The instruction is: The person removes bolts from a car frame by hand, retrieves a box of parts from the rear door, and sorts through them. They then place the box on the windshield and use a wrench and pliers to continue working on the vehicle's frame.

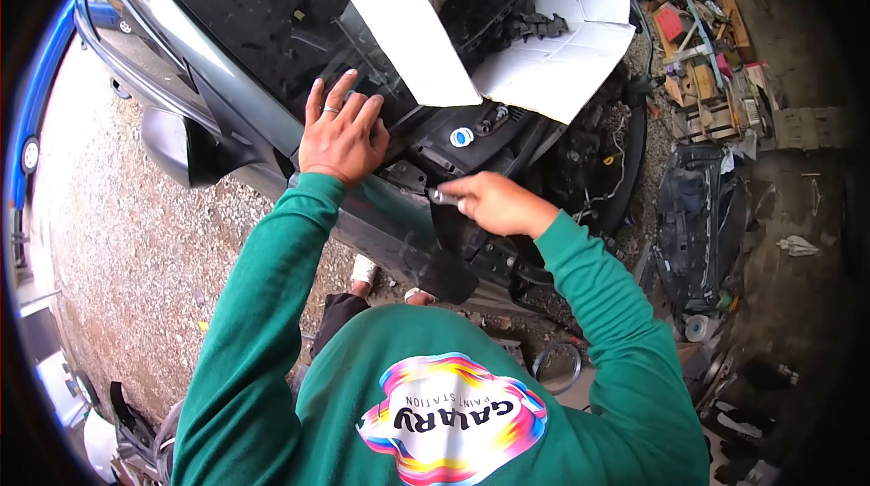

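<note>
My left hand (343, 134) lies with its fingers spread on the dark car near the base of the windshield (263, 15); a ring shows on one finger. To its right, my right hand (503, 203) is closed round a small metal tool (442, 197), slightly blurred, at the edge of the dark fender (390, 214). A blue and white cap (462, 137) sits on the black cowl panel just above. The tool's far end against the fender edge is too small to make out.
An open white cardboard box (535, 78) holding black parts (494, 10) rests over the windshield base. The side mirror (181, 146) juts out at left. Tools and scraps (702, 60) and a black car part (693, 223) lie on the ground at right.
</note>
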A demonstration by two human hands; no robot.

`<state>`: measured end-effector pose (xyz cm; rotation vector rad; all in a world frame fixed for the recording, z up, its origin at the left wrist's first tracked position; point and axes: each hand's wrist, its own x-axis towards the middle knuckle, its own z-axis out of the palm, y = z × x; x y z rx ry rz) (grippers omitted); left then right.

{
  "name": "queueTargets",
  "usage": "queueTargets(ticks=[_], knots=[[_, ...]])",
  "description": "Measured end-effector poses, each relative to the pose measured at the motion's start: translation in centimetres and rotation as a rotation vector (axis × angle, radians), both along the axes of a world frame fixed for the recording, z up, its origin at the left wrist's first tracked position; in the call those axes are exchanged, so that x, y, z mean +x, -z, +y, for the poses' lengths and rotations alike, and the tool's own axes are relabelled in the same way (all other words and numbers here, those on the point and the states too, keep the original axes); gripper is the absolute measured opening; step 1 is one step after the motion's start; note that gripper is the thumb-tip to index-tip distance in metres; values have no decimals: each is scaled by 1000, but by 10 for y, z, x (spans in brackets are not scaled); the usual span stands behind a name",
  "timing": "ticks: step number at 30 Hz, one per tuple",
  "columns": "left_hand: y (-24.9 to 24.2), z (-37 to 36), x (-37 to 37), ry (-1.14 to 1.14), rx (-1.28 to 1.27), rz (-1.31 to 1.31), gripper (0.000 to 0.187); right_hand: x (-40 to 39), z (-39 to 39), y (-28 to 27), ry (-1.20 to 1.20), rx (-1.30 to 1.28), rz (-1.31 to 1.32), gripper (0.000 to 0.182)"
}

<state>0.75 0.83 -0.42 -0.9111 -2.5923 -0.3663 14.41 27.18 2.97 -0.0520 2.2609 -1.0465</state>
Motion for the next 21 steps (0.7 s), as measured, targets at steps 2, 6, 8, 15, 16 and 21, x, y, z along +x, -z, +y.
queueTargets(ticks=[2, 6, 8, 15, 16, 21], knots=[[0, -1, 0, 4, 7, 7, 36, 3, 0, 20, 154, -47, 34, 47], [0, -1, -2, -1, -9, -2, 37, 11, -22, 10, 174, -25, -49, 43], [2, -1, 0, 0, 13, 1, 37, -5, 1, -2, 57, -67, 7, 43], [-2, 0, 0, -2, 0, -6, 35, -2, -5, 6, -8, -9, 86, 50], [0, 0, 1, 2, 0, -9, 35, -11, 2, -10, -18, -60, 24, 49], [-3, 0, 0, 7, 13, 20, 38, 8, -14, 17, 21, 27, 131, 47]])
